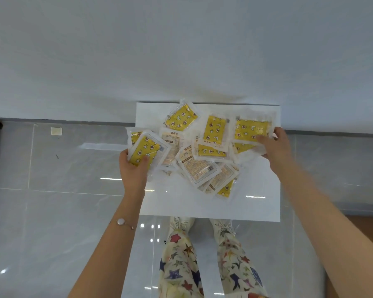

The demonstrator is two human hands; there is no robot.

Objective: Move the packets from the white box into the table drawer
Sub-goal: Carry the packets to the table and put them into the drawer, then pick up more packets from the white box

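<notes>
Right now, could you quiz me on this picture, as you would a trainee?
1. True or false: the left hand and the right hand hold nothing.
2. Where does the pile of packets lie? A: on the floor. B: in the white drawer. C: on a chair.
3. Fill in: the left wrist wears a thin ____.
Key: 1 false, each hand grips packets at its side of the pile. 2 B. 3 bracelet.
</notes>
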